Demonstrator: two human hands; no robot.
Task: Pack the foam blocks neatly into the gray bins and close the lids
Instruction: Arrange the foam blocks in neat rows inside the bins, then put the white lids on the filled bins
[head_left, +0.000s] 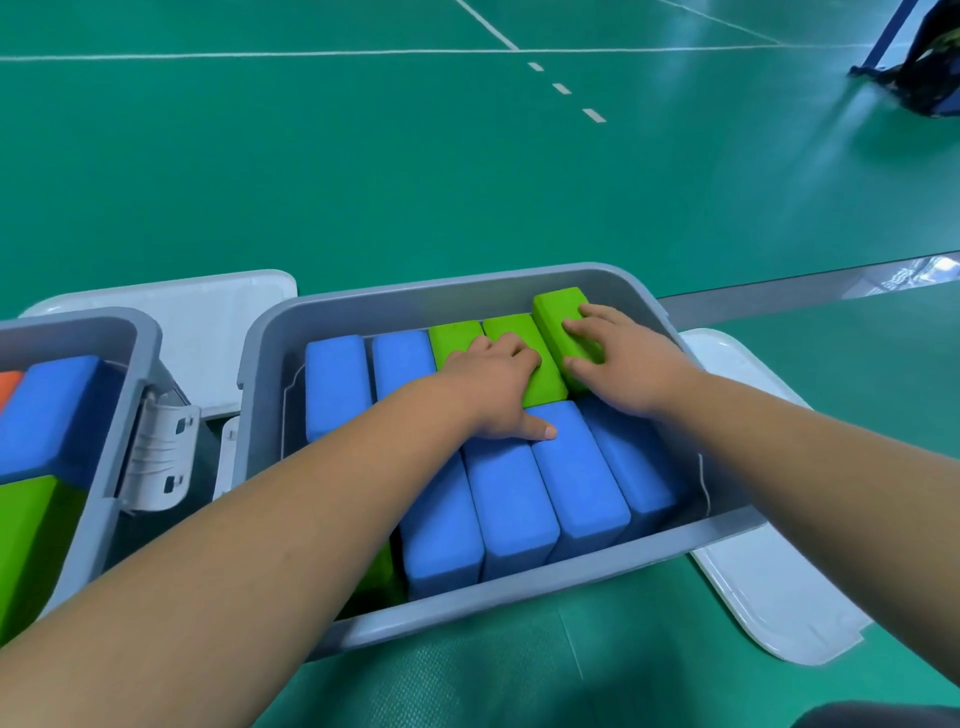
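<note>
Thing in hand: raised block (557, 310), green, last of three green blocks in the far row of the bin (519, 578).
Position: far right corner, between the mid block (511, 326) and the bin's right wall; it stands proud of its neighbours and is not seated.
Long axis: near to far, roughly parallel with the other greens but slightly skewed.
Right hand (631, 364): nearer of the two, lying directly on the raised block; fingers (584, 328) lie over its top, thumb against its near end, so it holds the block.
Left hand (493, 387): on the mid block just beside, fingers bent over its top, thumb down on a blue block (576, 478) of the near row. Cannot tell whether the fingers hook an edge or only press.
Key relation: the slot lies straight below the right fingers; the mid block bounds it on the left.
Judged step: seating the last green block; a push down and slightly right should suit, with the left hand steadying the row.
Risk: foam may bind on the wall and spring back up.
Remaining: lid (779, 597) lies flat on the floor beside the bin, not yet closed.
Also seen: second bin (130, 332) at left, open, with blocks inside.
</note>
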